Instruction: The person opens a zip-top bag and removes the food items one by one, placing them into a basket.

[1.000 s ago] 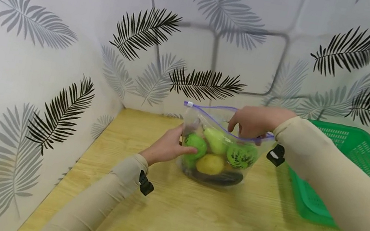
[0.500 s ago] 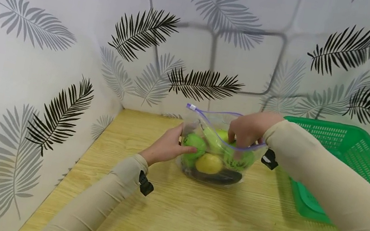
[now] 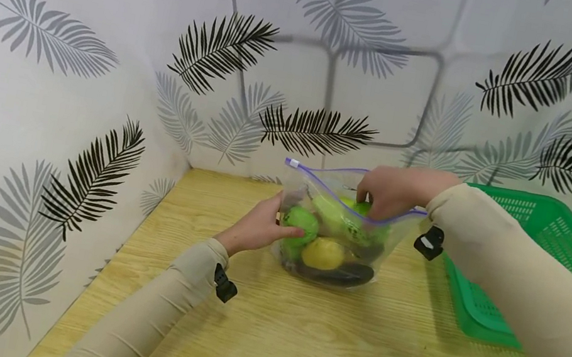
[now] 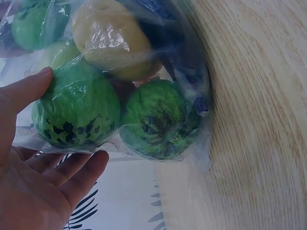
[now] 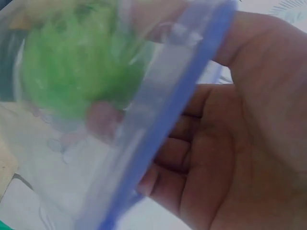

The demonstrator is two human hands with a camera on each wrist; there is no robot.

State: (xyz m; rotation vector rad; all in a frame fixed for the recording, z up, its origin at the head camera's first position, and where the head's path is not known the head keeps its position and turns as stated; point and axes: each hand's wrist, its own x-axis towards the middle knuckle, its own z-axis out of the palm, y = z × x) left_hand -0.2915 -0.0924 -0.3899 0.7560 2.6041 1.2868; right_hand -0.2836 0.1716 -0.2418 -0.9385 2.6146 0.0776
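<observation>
Bag mouth blocked at right, a gap left beside the slider
The right part of the zip bag's mouth is filled by the right hand, gripping a green fruit; the left flank is barred by the left hand. Front access is given across the wood tabletop, bounded rightward by the green basket.

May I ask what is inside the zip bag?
The bag holds green fruits, one gripped by the right hand, a yellow item and a long dark one; anything behind these is covered in the head view.
</observation>
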